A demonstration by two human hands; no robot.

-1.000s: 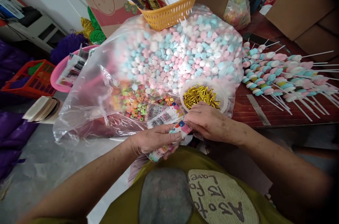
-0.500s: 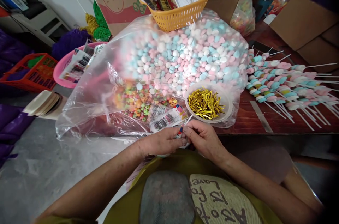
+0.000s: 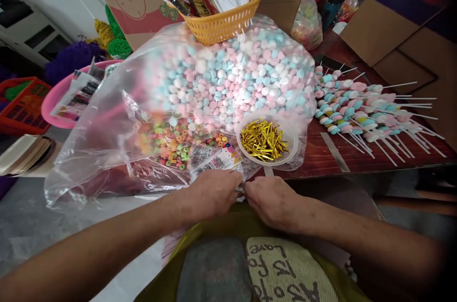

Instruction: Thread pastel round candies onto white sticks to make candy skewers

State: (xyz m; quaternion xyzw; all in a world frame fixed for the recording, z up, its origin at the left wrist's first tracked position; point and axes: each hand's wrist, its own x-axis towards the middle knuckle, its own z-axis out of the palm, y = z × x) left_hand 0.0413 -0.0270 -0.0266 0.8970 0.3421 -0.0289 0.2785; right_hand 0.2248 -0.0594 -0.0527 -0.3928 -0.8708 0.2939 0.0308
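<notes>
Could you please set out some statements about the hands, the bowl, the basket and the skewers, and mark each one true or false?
1. The bowl holds gold strips. True.
2. The left hand and right hand are close together. True.
3. The right hand's fingers are in the bowl. False: the right hand is outside it, on the side nearer the person.
4. The skewers lie on the table to the right of the bowl. True.
5. The skewers are all white. False: pink and blue show on them too.
6. The basket is green. False: it is yellow-orange.
</notes>
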